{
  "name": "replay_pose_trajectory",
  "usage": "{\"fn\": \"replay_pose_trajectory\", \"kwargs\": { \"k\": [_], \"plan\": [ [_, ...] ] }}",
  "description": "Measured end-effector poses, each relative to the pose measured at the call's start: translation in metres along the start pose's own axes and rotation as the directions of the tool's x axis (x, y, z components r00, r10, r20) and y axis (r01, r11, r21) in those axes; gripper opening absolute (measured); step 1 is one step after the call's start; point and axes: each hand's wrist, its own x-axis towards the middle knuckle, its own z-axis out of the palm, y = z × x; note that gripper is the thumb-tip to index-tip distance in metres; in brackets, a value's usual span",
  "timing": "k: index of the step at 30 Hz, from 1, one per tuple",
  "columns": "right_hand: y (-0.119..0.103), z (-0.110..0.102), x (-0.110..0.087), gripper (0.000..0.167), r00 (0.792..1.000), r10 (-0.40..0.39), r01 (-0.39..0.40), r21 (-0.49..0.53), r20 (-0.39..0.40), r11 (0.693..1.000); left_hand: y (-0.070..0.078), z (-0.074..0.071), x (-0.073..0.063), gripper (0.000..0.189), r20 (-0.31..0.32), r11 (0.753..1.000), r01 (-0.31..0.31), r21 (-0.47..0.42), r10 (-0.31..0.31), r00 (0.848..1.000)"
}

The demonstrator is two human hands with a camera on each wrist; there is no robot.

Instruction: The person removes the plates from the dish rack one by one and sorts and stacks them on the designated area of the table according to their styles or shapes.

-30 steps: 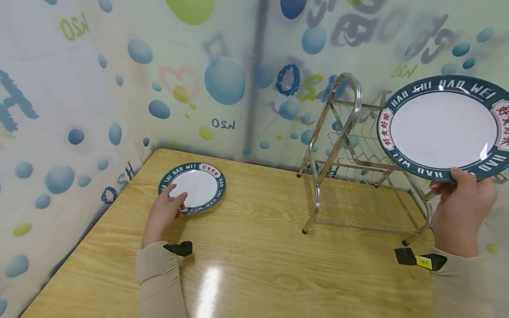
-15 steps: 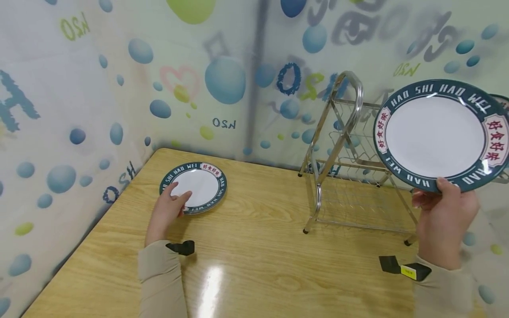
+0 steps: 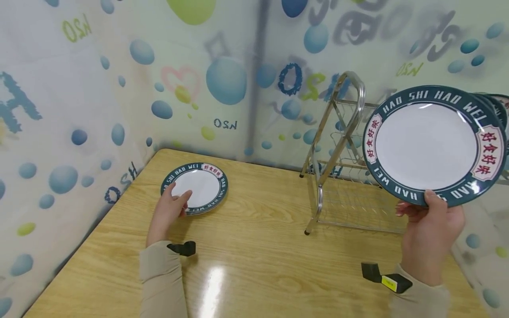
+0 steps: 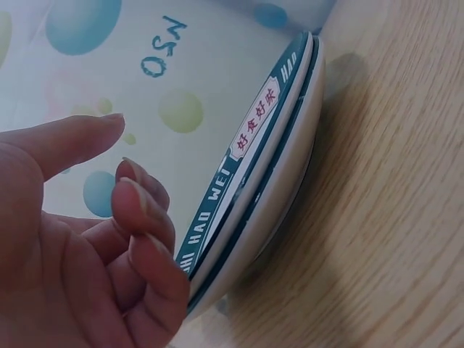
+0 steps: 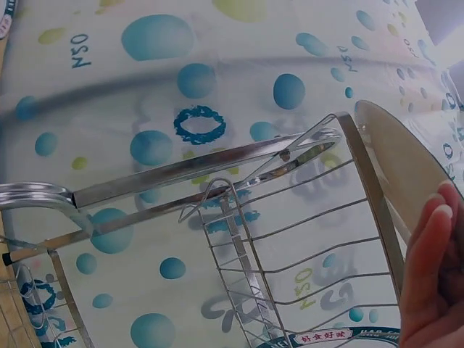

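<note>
My right hand (image 3: 429,234) holds up a white plate (image 3: 427,145) with a green lettered rim, thumb on the near rim and fingers beneath. The plate is tilted, its face toward me, in front of the metal dish rack (image 3: 318,194). In the right wrist view its pale underside (image 5: 406,170) shows beside the rack, with my fingers (image 5: 428,246) against it. At the table's far left, my left hand (image 3: 167,212) hovers at the near edge of two stacked plates (image 3: 199,187). Its fingers are loosely bent at the rim in the left wrist view and grip nothing.
More green-rimmed plates (image 3: 500,104) stand in the rack's upper part, mostly hidden behind the held plate. The wooden table (image 3: 258,256) meets a patterned cloth wall (image 3: 226,132) at the back and left.
My right hand has brought its plate left and slightly down, past the rack's front, uncovering the plates behind it. My left hand stays by the stack.
</note>
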Motion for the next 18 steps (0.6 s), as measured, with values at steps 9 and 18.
{"fn": "replay_pose_trajectory", "kwargs": {
  "k": [9, 18],
  "plan": [
    [0.010, 0.010, -0.014, 0.029, 0.999, -0.033, 0.036, 0.072, -0.035, 0.997, 0.005, 0.002, -0.004, 0.080, 0.017, 0.999, -0.037, -0.019, 0.038, 0.999],
    [0.010, 0.010, -0.027, 0.030, 0.999, -0.034, 0.035, 0.030, -0.035, 0.999, 0.008, 0.005, -0.004, 0.071, 0.021, 0.994, -0.063, -0.088, 0.065, 0.998]
  ]
}}
